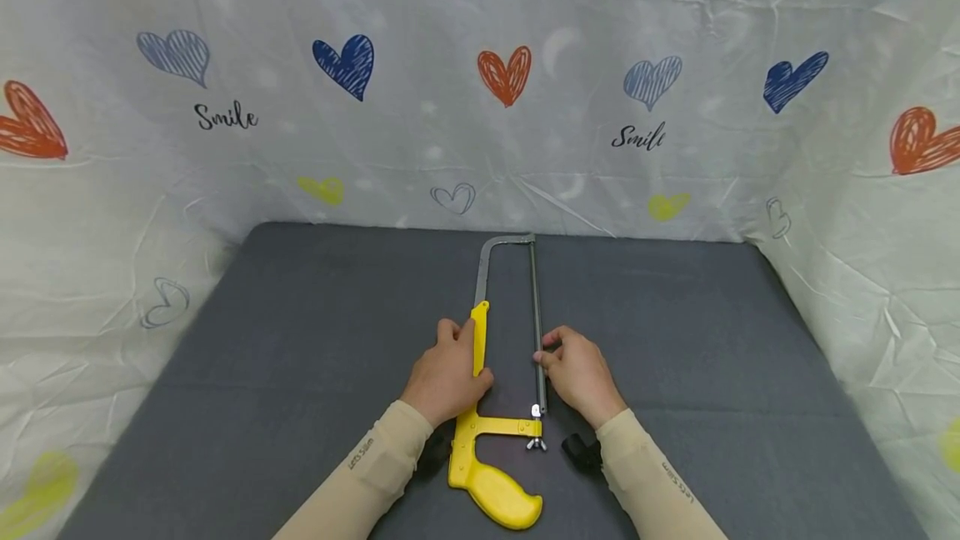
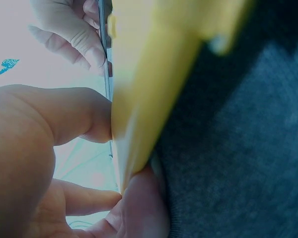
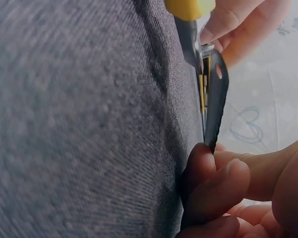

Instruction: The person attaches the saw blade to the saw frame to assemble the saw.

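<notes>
A hacksaw with a yellow handle [image 1: 504,497] lies on the dark cloth, its grey metal bow [image 1: 482,269] pointing away from me. My left hand [image 1: 446,372] grips the yellow part of the frame [image 2: 149,89] between thumb and fingers. On the other side, my right hand [image 1: 581,373] pinches the thin dark blade [image 1: 537,307] below its middle. The right wrist view shows the toothed blade end [image 3: 218,94] with a hole in it, close to the metal fitting; whether it is hooked on cannot be told. A wing nut [image 1: 536,444] sits at the yellow crosspiece [image 1: 506,426].
Dark grey cloth [image 1: 330,315] covers the table. Pale sheeting [image 1: 420,132] printed with hearts and "Smile" stands behind it and at both sides. Black wrist devices [image 1: 581,452] sit at the cuffs.
</notes>
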A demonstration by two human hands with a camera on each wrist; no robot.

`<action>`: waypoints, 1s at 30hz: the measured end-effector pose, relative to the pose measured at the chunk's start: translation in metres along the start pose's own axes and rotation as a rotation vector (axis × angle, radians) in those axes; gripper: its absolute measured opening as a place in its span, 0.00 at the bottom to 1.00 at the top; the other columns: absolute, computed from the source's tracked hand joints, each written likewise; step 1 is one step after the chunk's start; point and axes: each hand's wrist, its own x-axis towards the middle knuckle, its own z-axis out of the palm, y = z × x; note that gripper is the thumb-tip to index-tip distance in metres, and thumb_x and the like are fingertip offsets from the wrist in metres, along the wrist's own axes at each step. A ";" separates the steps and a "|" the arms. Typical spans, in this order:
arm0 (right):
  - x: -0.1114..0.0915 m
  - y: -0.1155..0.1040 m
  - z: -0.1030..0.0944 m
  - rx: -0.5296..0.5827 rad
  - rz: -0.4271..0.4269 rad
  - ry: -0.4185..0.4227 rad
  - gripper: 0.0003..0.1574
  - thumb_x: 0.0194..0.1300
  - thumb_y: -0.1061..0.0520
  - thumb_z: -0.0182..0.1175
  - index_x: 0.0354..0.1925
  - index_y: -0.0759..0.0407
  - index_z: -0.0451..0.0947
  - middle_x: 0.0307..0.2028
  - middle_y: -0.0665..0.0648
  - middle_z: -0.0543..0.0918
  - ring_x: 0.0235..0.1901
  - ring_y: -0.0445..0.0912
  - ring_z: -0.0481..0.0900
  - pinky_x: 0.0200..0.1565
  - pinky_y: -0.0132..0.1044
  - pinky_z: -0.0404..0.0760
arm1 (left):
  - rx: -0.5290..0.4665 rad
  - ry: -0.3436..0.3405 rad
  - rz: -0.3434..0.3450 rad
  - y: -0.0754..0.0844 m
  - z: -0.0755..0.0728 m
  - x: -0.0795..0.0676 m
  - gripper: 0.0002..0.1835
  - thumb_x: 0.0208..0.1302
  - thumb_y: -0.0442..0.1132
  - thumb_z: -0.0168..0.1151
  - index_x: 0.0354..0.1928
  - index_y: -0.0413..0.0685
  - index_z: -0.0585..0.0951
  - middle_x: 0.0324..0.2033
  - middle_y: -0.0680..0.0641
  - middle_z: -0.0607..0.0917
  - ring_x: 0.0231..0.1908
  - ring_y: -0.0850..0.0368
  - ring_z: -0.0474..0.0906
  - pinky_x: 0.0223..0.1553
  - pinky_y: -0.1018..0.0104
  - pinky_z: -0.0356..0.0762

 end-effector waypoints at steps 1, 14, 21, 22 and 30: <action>0.000 0.000 0.000 0.001 0.000 -0.002 0.15 0.70 0.51 0.63 0.51 0.56 0.79 0.27 0.51 0.83 0.22 0.43 0.76 0.24 0.37 0.72 | -0.003 -0.002 -0.003 0.000 0.000 0.000 0.45 0.62 0.45 0.68 0.77 0.42 0.60 0.55 0.39 0.68 0.19 0.56 0.72 0.22 0.68 0.75; -0.001 -0.003 0.003 -0.009 -0.015 0.016 0.14 0.69 0.51 0.65 0.49 0.56 0.80 0.24 0.49 0.83 0.21 0.42 0.76 0.25 0.37 0.72 | 0.002 -0.009 -0.007 -0.001 0.001 0.000 0.45 0.62 0.45 0.67 0.78 0.42 0.59 0.54 0.39 0.67 0.18 0.56 0.72 0.21 0.68 0.73; -0.001 -0.003 0.003 -0.047 -0.028 0.033 0.14 0.68 0.50 0.65 0.48 0.54 0.80 0.25 0.50 0.81 0.21 0.43 0.74 0.26 0.37 0.72 | 0.006 -0.014 -0.003 0.001 -0.001 0.002 0.45 0.63 0.46 0.67 0.78 0.42 0.58 0.55 0.39 0.67 0.18 0.56 0.72 0.21 0.68 0.73; -0.001 -0.003 0.003 -0.050 -0.027 0.033 0.14 0.68 0.49 0.65 0.49 0.54 0.80 0.25 0.50 0.81 0.22 0.43 0.74 0.26 0.37 0.72 | 0.007 -0.015 -0.004 0.001 -0.001 0.002 0.45 0.63 0.46 0.67 0.78 0.42 0.58 0.55 0.39 0.67 0.18 0.56 0.72 0.21 0.68 0.74; -0.003 -0.004 0.005 -0.055 -0.003 0.004 0.15 0.68 0.49 0.65 0.49 0.55 0.77 0.27 0.52 0.79 0.22 0.45 0.73 0.25 0.38 0.71 | 0.011 -0.015 0.001 0.000 -0.001 0.001 0.45 0.63 0.46 0.66 0.78 0.42 0.58 0.56 0.38 0.67 0.18 0.56 0.72 0.21 0.68 0.74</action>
